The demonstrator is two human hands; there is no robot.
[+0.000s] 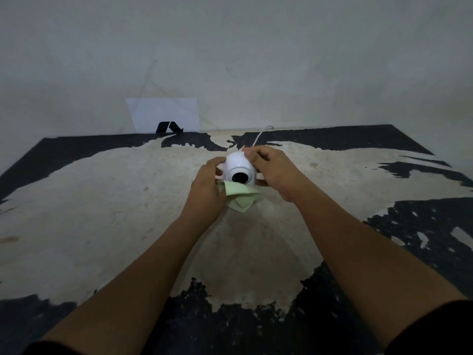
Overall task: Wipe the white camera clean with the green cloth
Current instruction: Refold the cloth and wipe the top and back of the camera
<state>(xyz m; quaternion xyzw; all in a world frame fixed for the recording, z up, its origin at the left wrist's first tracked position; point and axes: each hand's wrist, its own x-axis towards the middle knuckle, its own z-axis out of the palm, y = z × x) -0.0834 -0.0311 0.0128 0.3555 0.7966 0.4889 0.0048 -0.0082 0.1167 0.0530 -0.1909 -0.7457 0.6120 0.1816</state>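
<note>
Centrally, both hands held the camera [238, 167] above the table [102, 213].

The left hand [207, 190] curled around the camera's left side and pinched the cloth [239, 196], which hung folded under the black lens, just below the middle of the frame. The right hand [271, 172] closed on the camera's right side, its fingertips [249, 156] pressed on the top of the white shell. A white cable [258, 138] ran from behind the camera toward the upper centre, to the table's far edge. A white sheet [163, 112] leaned on the wall in the upper left, with a black stand [169, 127] at its foot.
</note>
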